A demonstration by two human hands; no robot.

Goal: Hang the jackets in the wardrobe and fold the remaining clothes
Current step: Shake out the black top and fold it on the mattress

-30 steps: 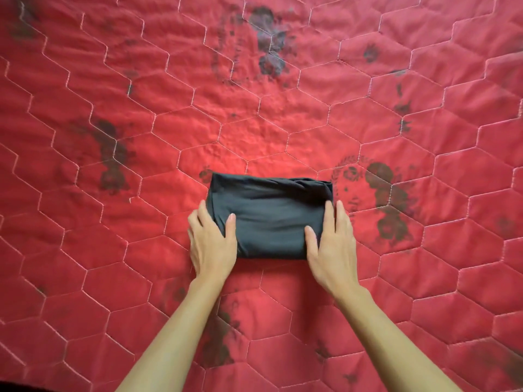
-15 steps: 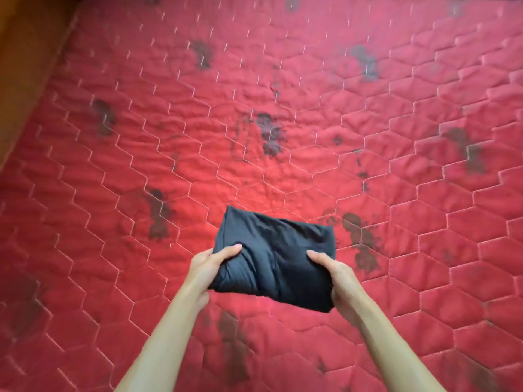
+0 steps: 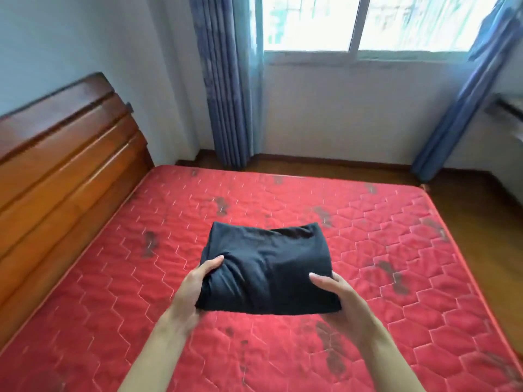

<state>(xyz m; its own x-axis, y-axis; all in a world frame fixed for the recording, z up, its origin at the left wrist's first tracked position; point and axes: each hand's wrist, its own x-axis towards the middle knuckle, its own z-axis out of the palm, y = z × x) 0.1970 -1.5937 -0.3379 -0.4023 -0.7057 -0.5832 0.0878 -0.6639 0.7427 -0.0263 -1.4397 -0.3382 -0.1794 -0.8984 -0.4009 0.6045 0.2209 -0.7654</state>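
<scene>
Both hands, left hand (image 3: 195, 281) and right hand (image 3: 339, 295), grip a folded dark garment (image 3: 266, 267) by its sides above the red mattress (image 3: 113, 278), apparently supporting the folds for carrying.

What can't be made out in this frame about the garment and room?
Head view:
- The folded dark garment: its type, hidden by its own folds.
- The left hand and right hand: fingers hidden beneath the garment; only thumbs show.
- The wardrobe: outside the frame.
- The right-edge object: cut off, blurred.
</scene>
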